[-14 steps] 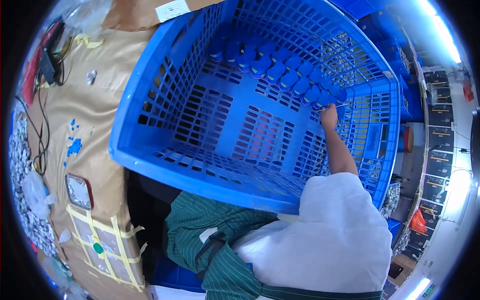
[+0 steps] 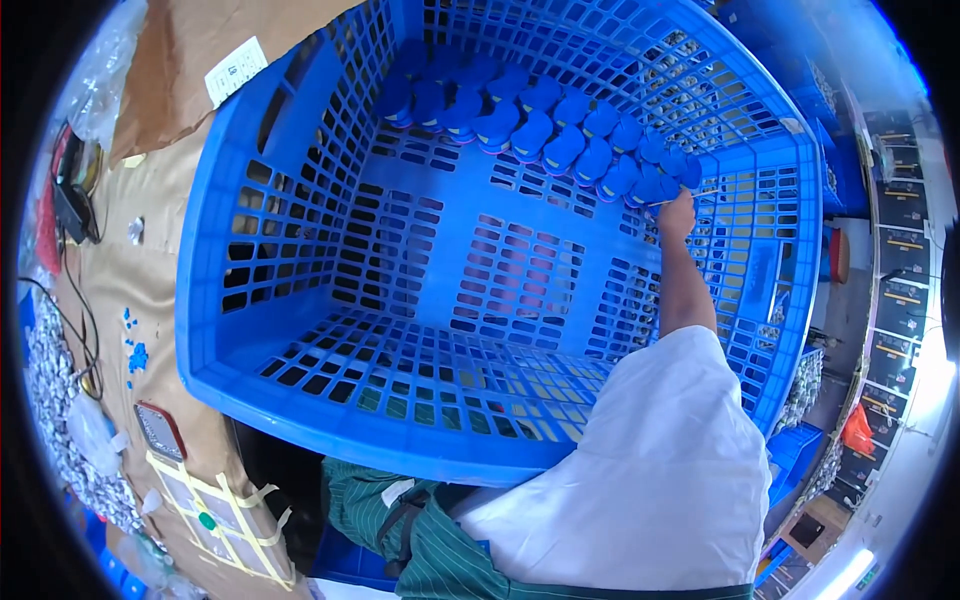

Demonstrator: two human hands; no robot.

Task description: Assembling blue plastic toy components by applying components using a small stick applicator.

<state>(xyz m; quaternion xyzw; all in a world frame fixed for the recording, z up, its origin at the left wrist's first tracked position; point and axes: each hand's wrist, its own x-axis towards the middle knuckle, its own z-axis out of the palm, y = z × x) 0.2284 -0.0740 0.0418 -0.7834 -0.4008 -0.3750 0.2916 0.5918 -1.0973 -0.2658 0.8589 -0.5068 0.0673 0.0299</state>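
My right hand (image 2: 678, 216) reaches deep into a large blue plastic crate (image 2: 330, 420). Its fingers are closed around a thin pale stick (image 2: 704, 193), at the right end of two rows of blue shoe-like pieces (image 2: 564, 148). These rounded pieces stand close together along the crate's far side, and some show a pinkish lower edge. Fingertips touch or nearly touch the last pieces; the exact contact is too small to make out. My left hand is out of the picture.
On the left, a brown-covered table (image 2: 190, 300) bears small blue bits (image 2: 138, 356), a red-rimmed rectangular object (image 2: 160, 431) and cables. A cardboard piece (image 2: 190, 60) overlaps the crate's upper left. Dark boxes (image 2: 897, 255) line the right side.
The view has shifted closer, so the crate fills more of it. My right hand stays at the right end of the rows with the thin stick.
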